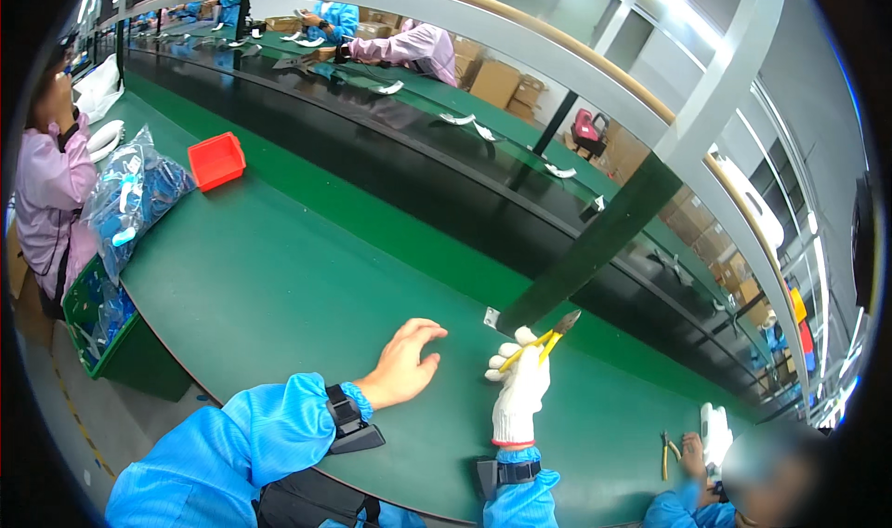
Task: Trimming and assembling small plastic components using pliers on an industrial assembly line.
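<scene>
My left hand is bare and holds nothing. Its fingers are loosely curved and apart over the green tabletop. A white knit glove with a red cuff edge covers my right hand, which is closed around the yellow handles of a pair of cutting pliers. The metal jaws point up and to the right, near the foot of a dark post. Blue sleeves and black wrist straps show on both my forearms.
A dark post rises from the table just beyond my right hand. At far left are a red bin, a clear bag of blue items and a green crate. A co-worker sits at lower right beside another pair of pliers. A dark conveyor carries white parts.
</scene>
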